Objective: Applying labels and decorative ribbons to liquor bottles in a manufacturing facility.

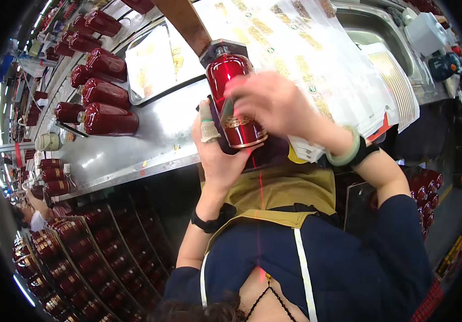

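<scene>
A glossy red glass bottle [223, 72] lies tilted in front of me, its clear neck against a dark metal holder at the end of a brown bar [185, 24]. Gold ornament bands run around its lower part. My left hand [215, 147] grips the bottle by its base and left side; one finger wears a pale cloth wrap. Over the bottle's right side is my right hand [268, 102], blurred by motion, with its fingers bent together. A small flat grey-green piece [226, 111] shows at those fingertips, against the glass. A thin red light line crosses the bottle lengthwise.
Several red bottles [110, 119] lie on the metal bench at left, beside a tray [134, 99] with white sheets. Sheets of gold decals [295, 53] cover the bench at right, near a sink [373, 32]. Racks of red bottles [88, 263] stand below left.
</scene>
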A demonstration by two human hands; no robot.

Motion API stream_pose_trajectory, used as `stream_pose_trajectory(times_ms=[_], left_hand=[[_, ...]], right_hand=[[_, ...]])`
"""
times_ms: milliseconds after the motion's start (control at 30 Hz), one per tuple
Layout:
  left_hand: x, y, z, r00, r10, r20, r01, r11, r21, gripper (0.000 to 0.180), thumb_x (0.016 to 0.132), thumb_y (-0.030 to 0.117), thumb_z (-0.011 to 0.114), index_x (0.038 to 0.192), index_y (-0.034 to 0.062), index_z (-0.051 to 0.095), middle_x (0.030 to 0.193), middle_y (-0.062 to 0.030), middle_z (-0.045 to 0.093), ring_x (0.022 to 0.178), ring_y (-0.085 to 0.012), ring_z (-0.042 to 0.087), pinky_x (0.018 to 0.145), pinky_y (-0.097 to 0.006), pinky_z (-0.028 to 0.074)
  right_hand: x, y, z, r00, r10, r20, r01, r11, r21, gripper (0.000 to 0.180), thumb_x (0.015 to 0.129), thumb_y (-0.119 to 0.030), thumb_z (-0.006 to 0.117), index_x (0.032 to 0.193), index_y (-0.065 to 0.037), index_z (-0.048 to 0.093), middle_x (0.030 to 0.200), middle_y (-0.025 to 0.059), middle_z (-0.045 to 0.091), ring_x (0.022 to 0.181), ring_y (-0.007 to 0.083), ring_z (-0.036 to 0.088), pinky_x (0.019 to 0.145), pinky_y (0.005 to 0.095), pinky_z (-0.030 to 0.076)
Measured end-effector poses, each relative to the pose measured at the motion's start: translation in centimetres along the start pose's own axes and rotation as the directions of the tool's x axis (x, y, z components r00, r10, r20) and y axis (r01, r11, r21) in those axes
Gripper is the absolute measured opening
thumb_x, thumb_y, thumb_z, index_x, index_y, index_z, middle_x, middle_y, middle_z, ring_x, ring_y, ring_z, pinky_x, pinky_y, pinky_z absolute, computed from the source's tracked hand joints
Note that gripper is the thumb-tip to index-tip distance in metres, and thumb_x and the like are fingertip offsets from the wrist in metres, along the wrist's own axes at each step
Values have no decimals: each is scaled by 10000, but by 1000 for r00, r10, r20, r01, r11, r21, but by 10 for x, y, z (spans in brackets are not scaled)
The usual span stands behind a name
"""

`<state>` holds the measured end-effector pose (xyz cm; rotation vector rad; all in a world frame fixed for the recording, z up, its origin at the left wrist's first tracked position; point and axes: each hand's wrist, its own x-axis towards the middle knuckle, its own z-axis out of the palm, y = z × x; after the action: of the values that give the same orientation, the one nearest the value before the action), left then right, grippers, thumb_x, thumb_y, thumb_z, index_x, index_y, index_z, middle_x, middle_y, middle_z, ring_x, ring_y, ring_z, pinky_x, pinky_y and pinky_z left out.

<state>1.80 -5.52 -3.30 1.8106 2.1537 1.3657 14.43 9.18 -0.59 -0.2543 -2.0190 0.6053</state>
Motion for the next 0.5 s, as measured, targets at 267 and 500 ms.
stream_pose_trajectory(times_ms=[267, 500], left_hand=[[4, -14, -7, 959, -127, 252, 197, 940, -278, 1083, 609, 118, 980, 1512, -92, 420, 1433, -199, 551, 1292, -309, 585, 1086, -424, 481], [10, -11, -2, 998, 22, 59, -9, 976, -218, 961, 671, 160, 941, 1478, -72, 474, 1421, -221, 558, 1281, -340, 589, 1080, -408, 468]], right_hand=[[-13, -20, -19, 905, -295, 307, 281, 955, 91, 172, 841, -140, 716, 1012, -144, 711, 937, -3, 685, 848, 241, 658, 814, 385, 540], [39, 50, -27, 993, -115, -37, 94, 927, -363, 199, 828, -121, 793, 1024, -120, 759, 944, 37, 726, 858, 249, 630, 790, 366, 467]])
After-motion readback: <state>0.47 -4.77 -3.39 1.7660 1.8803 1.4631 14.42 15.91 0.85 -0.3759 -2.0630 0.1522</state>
